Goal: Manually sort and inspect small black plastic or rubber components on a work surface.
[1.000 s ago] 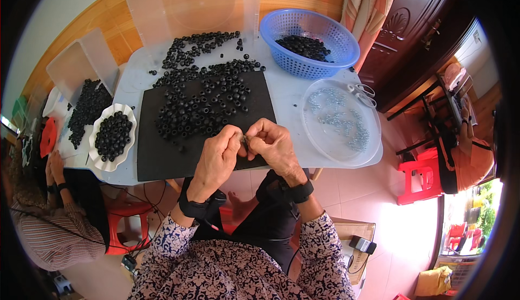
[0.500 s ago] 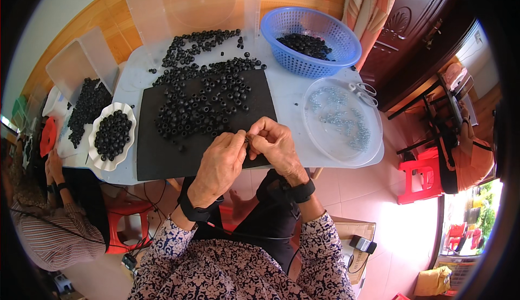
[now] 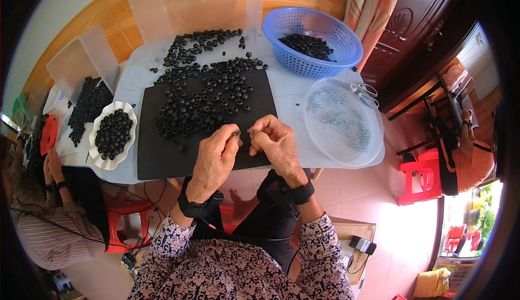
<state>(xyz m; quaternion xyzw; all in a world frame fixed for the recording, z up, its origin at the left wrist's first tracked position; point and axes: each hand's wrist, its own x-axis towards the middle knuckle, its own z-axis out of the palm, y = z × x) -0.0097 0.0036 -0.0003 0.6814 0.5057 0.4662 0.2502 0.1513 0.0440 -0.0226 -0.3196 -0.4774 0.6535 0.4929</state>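
Observation:
My left hand [image 3: 214,153] is closed over the near part of a black mat [image 3: 154,159], its thumb and forefinger pinching a small dark bead [image 3: 235,134]. A short gap to its right, my right hand [image 3: 277,144] pinches something tiny at its fingertips, too small to make out. Just beyond both hands, many loose black beads [image 3: 200,105] are spread over the mat and the pale table behind it. A scalloped white dish [image 3: 130,144] of black beads stands left of the mat. To the right lies a round clear tray [image 3: 314,140] with small pale-blue beads.
A blue perforated basket [image 3: 303,68] with black pieces stands at the back right, near white-handled scissors [image 3: 367,95]. Clear plastic bins [image 3: 195,2] lean at the back. Another person's hands [image 3: 54,165] are at the left. Red stools [image 3: 420,175] and cables [image 3: 154,202] are around the table.
My hands have come apart: they met at the fingertips before, and the left has moved a little left and down. Each stays pinched.

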